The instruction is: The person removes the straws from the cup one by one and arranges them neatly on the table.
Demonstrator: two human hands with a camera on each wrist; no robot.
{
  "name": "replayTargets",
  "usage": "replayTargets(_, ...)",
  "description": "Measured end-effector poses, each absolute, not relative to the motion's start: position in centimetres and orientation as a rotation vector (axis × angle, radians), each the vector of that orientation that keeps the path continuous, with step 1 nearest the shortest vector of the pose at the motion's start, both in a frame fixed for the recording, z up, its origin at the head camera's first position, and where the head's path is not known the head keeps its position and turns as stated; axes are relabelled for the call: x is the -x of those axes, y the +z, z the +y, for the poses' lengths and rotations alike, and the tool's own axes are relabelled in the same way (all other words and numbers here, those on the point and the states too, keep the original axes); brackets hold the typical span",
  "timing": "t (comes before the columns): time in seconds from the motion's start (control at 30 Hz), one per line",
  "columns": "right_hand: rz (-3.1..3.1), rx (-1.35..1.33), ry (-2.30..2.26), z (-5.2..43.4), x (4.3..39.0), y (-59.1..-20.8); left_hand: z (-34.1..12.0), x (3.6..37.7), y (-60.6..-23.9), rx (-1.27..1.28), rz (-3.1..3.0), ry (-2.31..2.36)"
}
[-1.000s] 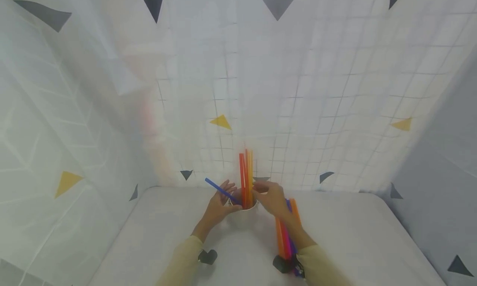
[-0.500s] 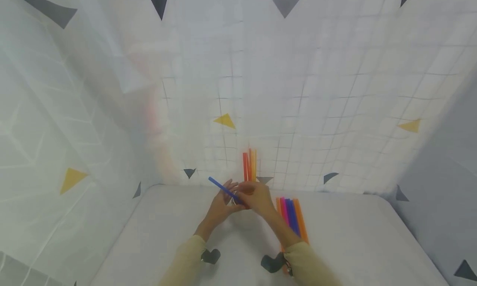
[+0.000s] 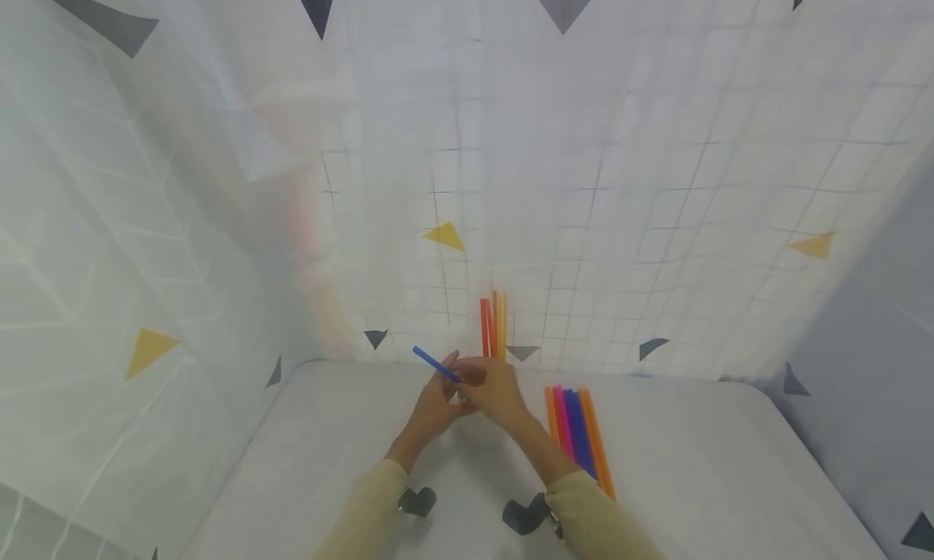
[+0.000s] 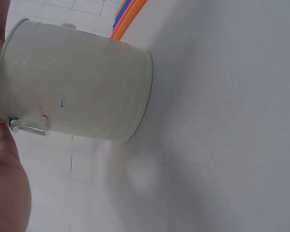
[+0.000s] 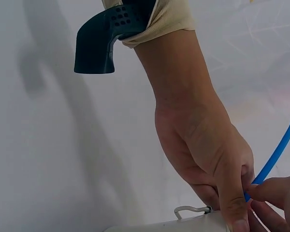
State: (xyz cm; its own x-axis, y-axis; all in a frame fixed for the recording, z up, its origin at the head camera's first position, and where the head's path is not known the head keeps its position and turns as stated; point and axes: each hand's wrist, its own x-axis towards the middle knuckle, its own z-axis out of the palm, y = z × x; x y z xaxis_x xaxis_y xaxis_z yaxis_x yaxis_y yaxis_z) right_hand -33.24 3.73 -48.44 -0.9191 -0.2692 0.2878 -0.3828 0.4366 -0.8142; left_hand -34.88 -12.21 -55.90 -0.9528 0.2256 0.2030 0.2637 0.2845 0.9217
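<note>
A white metal bucket stands upright on the white surface; in the head view my hands mostly hide it. My left hand grips its rim on the left side, thumb beside the wire handle. My right hand reaches over the bucket's mouth and pinches a blue straw that leans out to the left. In the right wrist view the blue straw rises slanted from between the fingertips. Red, orange and yellow straws stand up in the bucket behind my right hand.
Right of the bucket lies a row of loose straws, orange, pink and blue. A pale cloth wall with a grid and triangles rises behind the surface. Each wrist carries a dark camera mount.
My right hand has moved left from the yellow straws to the blue straw and pinches it. The loose straws on the right are more exposed. My left hand stays at the bucket.
</note>
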Motion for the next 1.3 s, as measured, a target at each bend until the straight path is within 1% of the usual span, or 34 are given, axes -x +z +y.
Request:
replayTargets(0.17, -2.545, -0.613, 1.459, 3.3, 33.2, -48.5, -12.3, 34.9, -56.0, 0.535, -2.446, -1.816)
replayTargets(0.4, -2.517, -0.669, 1.477, 3.2, 33.1, -48.6, -12.3, 35.0, -56.2, 0.525, -2.465, -1.8)
replayTargets(0.73, -2.567, -0.59, 1.405, 2.9, 33.3, -49.0, -12.1, 34.8, -55.7, 0.507, -2.486, -1.745)
replayTargets(0.97, -2.538, -0.595, 1.405, 2.8, 33.4, -49.2, -12.0, 34.7, -55.5, 0.488, -2.483, -1.779)
replayTargets(1.2, -2.432, -0.588, 1.441, 3.1, 33.3, -48.6, -12.0, 34.6, -55.4, 0.5, -2.433, -1.862)
replayTargets(1.3, -2.426, -0.525, 1.453, 3.2, 33.4, -48.1, -11.9, 34.7, -55.4, 0.513, -2.418, -1.896)
